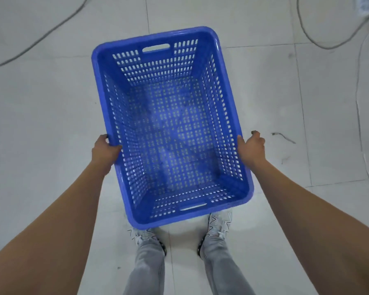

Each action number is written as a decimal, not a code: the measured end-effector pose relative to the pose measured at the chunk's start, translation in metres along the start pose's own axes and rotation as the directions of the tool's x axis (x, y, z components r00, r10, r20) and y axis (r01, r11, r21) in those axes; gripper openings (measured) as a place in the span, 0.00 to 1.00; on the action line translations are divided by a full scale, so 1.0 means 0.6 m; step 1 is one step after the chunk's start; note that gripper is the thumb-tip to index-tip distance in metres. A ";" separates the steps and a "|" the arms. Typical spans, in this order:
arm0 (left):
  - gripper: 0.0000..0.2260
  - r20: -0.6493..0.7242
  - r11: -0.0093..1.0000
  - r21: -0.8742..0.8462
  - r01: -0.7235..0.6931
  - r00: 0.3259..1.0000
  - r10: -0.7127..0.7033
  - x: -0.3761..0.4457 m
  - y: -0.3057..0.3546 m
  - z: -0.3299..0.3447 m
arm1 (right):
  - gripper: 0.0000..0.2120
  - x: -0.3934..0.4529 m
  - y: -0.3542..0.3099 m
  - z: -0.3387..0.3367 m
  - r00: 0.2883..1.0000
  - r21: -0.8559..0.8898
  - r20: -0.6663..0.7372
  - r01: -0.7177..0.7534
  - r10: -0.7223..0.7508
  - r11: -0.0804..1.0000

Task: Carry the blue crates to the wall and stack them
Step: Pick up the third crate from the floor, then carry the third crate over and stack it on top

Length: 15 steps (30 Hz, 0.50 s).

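An empty blue crate (98,67) with slotted walls and a handle slot at each short end fills the middle of the head view, held level above the floor. My left hand (103,150) grips the rim of its left long side, thumb over the edge. On the opposite long side my right hand (251,148) holds the rim, thumb resting on the edge and fingers behind it. The crate's near end hangs over my shoes. No wall and no other crate shows.
Pale floor tiles (51,116) lie all around. Grey cables (41,38) run across the floor at upper left, and more cables (359,86) trail along the right side. My legs and white shoes (218,225) stand below the crate. Small debris (283,136) lies to the right.
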<state>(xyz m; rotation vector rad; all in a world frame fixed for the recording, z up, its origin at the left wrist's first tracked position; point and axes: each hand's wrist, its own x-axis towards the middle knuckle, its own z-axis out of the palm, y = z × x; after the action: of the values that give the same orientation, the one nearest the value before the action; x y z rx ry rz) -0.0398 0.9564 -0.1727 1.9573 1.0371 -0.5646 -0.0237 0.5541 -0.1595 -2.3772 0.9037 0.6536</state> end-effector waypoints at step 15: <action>0.24 -0.009 0.996 0.074 0.055 0.998 -0.055 0.001 -0.002 0.033 | 0.15 0.027 0.015 0.001 0.981 -0.258 0.196 0.039 0.013 0.965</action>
<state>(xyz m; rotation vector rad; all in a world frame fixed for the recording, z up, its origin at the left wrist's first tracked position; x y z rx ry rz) -0.0404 0.9405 -0.1849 2.0011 1.0911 -0.6354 -0.0197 0.5413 -0.1719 -2.4865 0.7544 1.0386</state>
